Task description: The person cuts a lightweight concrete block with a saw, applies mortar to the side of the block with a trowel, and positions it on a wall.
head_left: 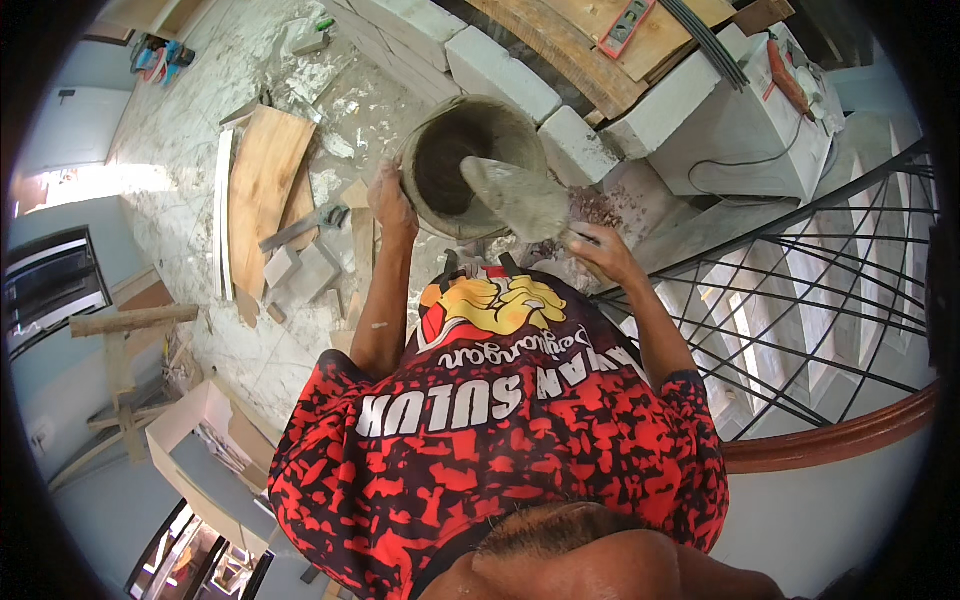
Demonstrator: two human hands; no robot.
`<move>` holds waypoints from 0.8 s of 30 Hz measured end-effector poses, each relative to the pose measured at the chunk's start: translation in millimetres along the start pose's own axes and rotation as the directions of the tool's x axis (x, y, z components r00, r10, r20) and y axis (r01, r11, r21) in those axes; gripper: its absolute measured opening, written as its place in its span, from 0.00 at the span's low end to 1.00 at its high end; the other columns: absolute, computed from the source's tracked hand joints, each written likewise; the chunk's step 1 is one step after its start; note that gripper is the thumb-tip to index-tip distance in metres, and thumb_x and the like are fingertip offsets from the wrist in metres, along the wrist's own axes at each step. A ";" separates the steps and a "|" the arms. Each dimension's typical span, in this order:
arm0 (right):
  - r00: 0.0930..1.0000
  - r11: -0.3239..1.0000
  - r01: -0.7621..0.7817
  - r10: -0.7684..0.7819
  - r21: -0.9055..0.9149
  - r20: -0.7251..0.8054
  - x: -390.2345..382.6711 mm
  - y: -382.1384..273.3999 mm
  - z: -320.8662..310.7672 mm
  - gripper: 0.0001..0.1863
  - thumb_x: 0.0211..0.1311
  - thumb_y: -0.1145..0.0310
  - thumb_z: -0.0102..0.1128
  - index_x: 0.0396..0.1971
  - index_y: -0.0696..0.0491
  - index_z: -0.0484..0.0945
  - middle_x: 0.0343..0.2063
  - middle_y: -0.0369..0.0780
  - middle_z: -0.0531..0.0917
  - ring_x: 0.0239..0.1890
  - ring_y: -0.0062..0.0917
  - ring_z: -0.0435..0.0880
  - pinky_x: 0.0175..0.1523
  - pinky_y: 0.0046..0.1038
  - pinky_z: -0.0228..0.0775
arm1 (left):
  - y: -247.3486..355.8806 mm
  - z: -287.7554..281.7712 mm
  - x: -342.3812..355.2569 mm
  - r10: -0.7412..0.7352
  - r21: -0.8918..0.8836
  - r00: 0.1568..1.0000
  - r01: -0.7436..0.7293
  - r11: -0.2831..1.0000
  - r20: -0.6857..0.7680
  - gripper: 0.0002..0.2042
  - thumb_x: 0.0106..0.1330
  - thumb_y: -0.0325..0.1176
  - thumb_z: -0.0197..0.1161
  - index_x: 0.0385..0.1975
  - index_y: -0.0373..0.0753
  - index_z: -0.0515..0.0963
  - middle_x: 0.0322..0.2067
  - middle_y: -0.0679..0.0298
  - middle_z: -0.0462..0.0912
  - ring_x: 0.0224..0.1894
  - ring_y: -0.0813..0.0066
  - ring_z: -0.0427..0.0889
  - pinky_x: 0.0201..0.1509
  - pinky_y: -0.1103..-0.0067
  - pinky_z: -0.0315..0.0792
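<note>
A mortar-smeared bucket (pixel 518 132) is in front of me, its mouth tilted toward me and its inside dark and hollow. My left hand (pixel 393 203) is closed on the left side of its rim. In my right hand (pixel 607 252) is the handle of a trowel (pixel 515 196), with the fingers wrapped round it. The trowel's broad blade is coated in wet grey mortar. Its tip reaches over the bucket's opening, while the wide end lies across the right side of the rim. How much mortar lies in the bucket is hard to tell.
White blocks (pixel 500 72) form a low wall ahead, beside planks (pixel 560 50) and a red spirit level (pixel 628 27). An orange power tool (pixel 788 75) with a cord rests at right. A black metal railing (pixel 800 290) borders stairs. Plywood (pixel 262 190) and a handsaw (pixel 305 228) lie left.
</note>
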State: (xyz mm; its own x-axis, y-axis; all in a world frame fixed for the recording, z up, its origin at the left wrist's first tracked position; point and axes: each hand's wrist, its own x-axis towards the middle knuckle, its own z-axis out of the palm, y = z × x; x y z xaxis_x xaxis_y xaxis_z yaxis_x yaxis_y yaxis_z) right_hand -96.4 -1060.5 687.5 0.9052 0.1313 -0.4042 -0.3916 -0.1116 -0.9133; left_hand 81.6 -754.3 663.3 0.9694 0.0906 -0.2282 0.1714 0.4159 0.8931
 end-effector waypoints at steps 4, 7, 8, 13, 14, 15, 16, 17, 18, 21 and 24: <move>0.973 0.978 -0.104 0.063 -0.180 -0.223 -39.4 14.6 -34.2 0.26 0.57 0.58 0.58 0.52 0.58 0.73 0.34 0.43 0.83 0.24 0.23 0.78 0.39 0.27 0.72 | -15.6 -15.3 -16.0 -0.041 -0.062 0.992 0.034 0.997 -0.117 0.20 0.72 0.40 0.47 0.45 0.25 0.74 0.41 0.54 0.80 0.41 0.70 0.80 0.48 0.77 0.73; 0.926 0.939 -0.245 0.154 -0.241 -0.344 -56.5 -1.5 -56.5 0.26 0.56 0.58 0.58 0.53 0.55 0.74 0.34 0.44 0.83 0.27 0.23 0.78 0.40 0.25 0.71 | -24.3 -26.1 -26.0 -0.058 -0.127 0.994 0.046 0.991 -0.095 0.20 0.72 0.40 0.47 0.45 0.25 0.73 0.41 0.54 0.80 0.41 0.69 0.80 0.48 0.76 0.74; 0.911 0.882 -0.313 0.173 -0.353 -0.375 -61.3 -17.5 -63.4 0.24 0.55 0.59 0.57 0.52 0.52 0.75 0.38 0.45 0.82 0.33 0.28 0.81 0.41 0.28 0.72 | -28.8 -29.7 -27.9 -0.041 -0.075 0.991 0.032 0.997 -0.127 0.21 0.72 0.41 0.47 0.46 0.24 0.73 0.41 0.54 0.80 0.41 0.69 0.80 0.48 0.76 0.74; 0.882 0.523 -0.249 -0.226 -0.815 -0.415 -68.1 -19.0 -79.7 0.21 0.54 0.63 0.56 0.50 0.46 0.76 0.40 0.46 0.79 0.38 0.42 0.80 0.43 0.39 0.72 | -30.0 -29.7 -33.4 -0.074 -0.062 0.995 0.070 0.996 -0.074 0.21 0.72 0.41 0.48 0.46 0.24 0.72 0.41 0.54 0.80 0.41 0.70 0.80 0.47 0.76 0.74; 0.879 0.486 -0.299 -0.195 -0.821 -0.436 -64.8 -23.8 -76.4 0.21 0.54 0.64 0.56 0.50 0.46 0.76 0.38 0.46 0.78 0.38 0.42 0.79 0.43 0.39 0.72 | -30.1 -31.0 -32.9 -0.074 -0.067 0.995 0.070 0.995 -0.066 0.21 0.71 0.41 0.48 0.46 0.24 0.72 0.41 0.54 0.80 0.41 0.70 0.80 0.47 0.77 0.74; 0.874 0.444 -0.349 -0.164 -0.825 -0.458 -62.0 -27.2 -73.9 0.21 0.53 0.65 0.56 0.49 0.45 0.76 0.36 0.46 0.77 0.37 0.43 0.79 0.42 0.40 0.72 | -29.8 -30.9 -32.6 -0.064 -0.048 0.996 0.061 0.997 -0.063 0.22 0.71 0.42 0.48 0.46 0.24 0.72 0.41 0.54 0.80 0.40 0.71 0.80 0.46 0.77 0.74; 0.869 0.415 -0.348 -0.193 -0.841 -0.455 -59.1 -26.2 -72.4 0.21 0.53 0.66 0.56 0.50 0.46 0.76 0.34 0.46 0.76 0.36 0.43 0.79 0.41 0.41 0.72 | -29.5 -31.1 -32.2 -0.053 -0.029 0.997 0.051 0.998 -0.060 0.22 0.71 0.42 0.48 0.46 0.24 0.72 0.41 0.55 0.80 0.39 0.71 0.80 0.45 0.77 0.74; 0.864 0.386 -0.347 -0.222 -0.855 -0.451 -55.9 -21.8 -70.8 0.21 0.52 0.67 0.56 0.50 0.46 0.75 0.32 0.46 0.75 0.35 0.44 0.79 0.40 0.41 0.72 | -28.9 -31.6 -31.7 -0.043 -0.010 0.997 0.042 0.999 -0.057 0.22 0.71 0.43 0.49 0.47 0.24 0.72 0.40 0.55 0.80 0.39 0.71 0.80 0.45 0.77 0.74; 0.859 0.357 -0.346 -0.252 -0.868 -0.446 -53.1 -15.6 -68.3 0.21 0.52 0.68 0.56 0.50 0.47 0.75 0.31 0.47 0.74 0.35 0.45 0.79 0.39 0.42 0.72 | -27.9 -31.8 -31.2 -0.047 -0.007 0.998 0.047 0.999 -0.052 0.23 0.71 0.43 0.49 0.47 0.24 0.72 0.40 0.55 0.80 0.39 0.71 0.80 0.45 0.77 0.74; 0.843 0.277 -0.458 -0.167 -0.845 -0.511 -45.7 11.9 -47.0 0.22 0.51 0.70 0.56 0.50 0.48 0.73 0.33 0.49 0.75 0.35 0.46 0.79 0.40 0.42 0.72 | -27.3 -32.5 -29.4 -0.063 -0.007 0.998 0.063 0.998 -0.031 0.23 0.71 0.44 0.49 0.47 0.23 0.72 0.41 0.55 0.80 0.40 0.71 0.80 0.46 0.77 0.74; 0.864 0.334 -0.448 -0.077 -0.829 -0.498 -37.5 14.7 -32.0 0.23 0.51 0.70 0.56 0.51 0.50 0.70 0.36 0.51 0.78 0.36 0.47 0.79 0.43 0.43 0.71 | -30.4 -35.1 -25.5 -0.080 -0.027 0.997 0.079 0.997 -0.024 0.23 0.71 0.43 0.49 0.47 0.23 0.72 0.41 0.55 0.80 0.40 0.71 0.80 0.46 0.78 0.74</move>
State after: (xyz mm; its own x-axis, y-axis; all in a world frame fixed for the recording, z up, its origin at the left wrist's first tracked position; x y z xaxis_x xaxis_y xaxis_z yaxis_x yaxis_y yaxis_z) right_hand -130.8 -1098.6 690.8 0.8941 -0.3687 -0.2542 -0.4000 -0.9128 -0.0830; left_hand 45.5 -737.5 628.3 0.9482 0.0786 -0.3077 0.2427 0.4458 0.8616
